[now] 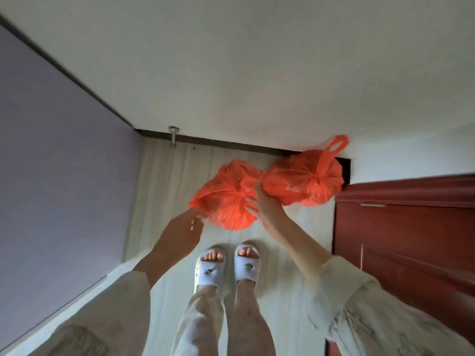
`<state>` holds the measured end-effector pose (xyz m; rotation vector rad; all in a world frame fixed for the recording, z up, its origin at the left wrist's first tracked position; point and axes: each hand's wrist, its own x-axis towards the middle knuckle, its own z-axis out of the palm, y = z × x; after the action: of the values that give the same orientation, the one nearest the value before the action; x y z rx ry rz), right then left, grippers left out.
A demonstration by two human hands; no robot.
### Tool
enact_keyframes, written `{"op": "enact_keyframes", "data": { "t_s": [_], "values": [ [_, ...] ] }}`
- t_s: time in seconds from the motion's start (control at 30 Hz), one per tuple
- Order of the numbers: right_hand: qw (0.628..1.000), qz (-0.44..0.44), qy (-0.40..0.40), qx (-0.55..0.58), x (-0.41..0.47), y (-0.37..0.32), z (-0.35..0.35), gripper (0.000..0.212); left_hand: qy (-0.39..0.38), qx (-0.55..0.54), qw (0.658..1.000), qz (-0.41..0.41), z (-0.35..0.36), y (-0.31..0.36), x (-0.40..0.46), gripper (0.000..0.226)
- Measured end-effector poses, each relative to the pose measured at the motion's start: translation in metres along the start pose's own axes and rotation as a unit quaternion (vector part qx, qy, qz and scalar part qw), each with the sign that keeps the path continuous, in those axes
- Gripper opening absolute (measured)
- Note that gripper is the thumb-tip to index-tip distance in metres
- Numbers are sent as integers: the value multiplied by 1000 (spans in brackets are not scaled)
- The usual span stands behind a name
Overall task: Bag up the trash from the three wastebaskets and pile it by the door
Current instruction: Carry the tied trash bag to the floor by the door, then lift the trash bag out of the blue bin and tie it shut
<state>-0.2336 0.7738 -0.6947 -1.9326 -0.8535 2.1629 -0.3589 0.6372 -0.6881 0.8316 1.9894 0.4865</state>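
Two tied orange trash bags lie on the pale floor by the wall. The left bag (pixel 226 199) sits just in front of my feet. Touching it, the right bag (pixel 305 181) rests in the corner beside the dark red door (pixel 401 227), one handle loop sticking up. My left hand (pixel 182 229) hovers at the left bag's lower left edge, fingertips loosely apart and just touching the plastic. My right hand (pixel 264 206) lies between the two bags, fingers spread on the left bag and thumb raised toward the right bag. Neither hand closes around anything.
A white wall (pixel 257 73) with a dark baseboard runs behind the bags, with a metal door stopper (pixel 173 136) at its foot. A lilac panel (pixel 56 163) stands on the left. My slippered feet (pixel 226 265) are close to the bags.
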Motion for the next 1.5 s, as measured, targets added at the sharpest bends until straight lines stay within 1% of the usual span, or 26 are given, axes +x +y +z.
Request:
{"op": "enact_keyframes", "data": {
  "t_s": [0.07, 0.17, 0.27, 0.37, 0.47, 0.53, 0.63, 0.73, 0.8, 0.9, 1.03, 1.17, 1.27, 1.33, 1.4, 1.43, 1.5],
  "values": [
    [1000, 7, 2, 3, 49, 5, -3, 47, -11, 18, 1000, 16, 23, -17, 27, 23],
    [1000, 5, 18, 18, 110, 16, -8, 48, -32, 35, 999, 14, 51, -35, 72, 26],
    [1000, 7, 18, 5, 153, 22, -15, 49, -26, 34, 999, 22, 73, -48, 110, 40],
    [998, 4, 48, 36, 182, 19, -27, 49, -18, 17, 999, 26, 87, -56, 127, 35],
    [995, 2, 65, 80, 204, 17, -38, 50, -30, 8, 999, -2, 96, -67, 130, 25],
    [995, 7, 64, 78, 208, 20, -43, 51, -39, 14, 999, -16, 97, -74, 124, 24],
    [998, 20, 54, 35, 199, 24, -45, 45, -55, 19, 998, -36, 92, -75, 104, 24],
    [999, 18, 40, -16, 167, 25, -38, 34, -77, 12, 996, -47, 83, -66, 77, 24],
    [997, 12, 32, -65, 136, 29, -33, 25, -78, 1, 995, -67, 74, -57, 56, 24],
    [990, 32, -4, -135, 72, 34, -23, 33, -63, -23, 991, -115, 56, -40, 25, 24],
    [981, 61, -70, -172, -29, 24, -13, 32, -23, -69, 981, -178, 25, -9, -35, 24],
    [967, 35, -94, -235, -126, 7, -5, 30, 28, -132, 971, -199, -10, 30, -111, 26],
    [945, -3, -113, -307, -192, 4, 6, 29, 86, -201, 953, -210, -32, 48, -173, 26],
    [925, -33, -145, -349, -231, 7, 14, 25, 123, -242, 939, -209, -43, 52, -214, 30],
    [904, -55, -183, -384, -265, 12, 25, 18, 141, -281, 926, -210, -49, 50, -255, 33],
    [893, -62, -199, -400, -277, 15, 30, 16, 148, -300, 918, -215, -49, 47, -274, 32],
    [866, -82, -224, -440, -302, 21, 42, 17, 172, -335, 898, -226, -47, 40, -312, 26]
  ]
}}
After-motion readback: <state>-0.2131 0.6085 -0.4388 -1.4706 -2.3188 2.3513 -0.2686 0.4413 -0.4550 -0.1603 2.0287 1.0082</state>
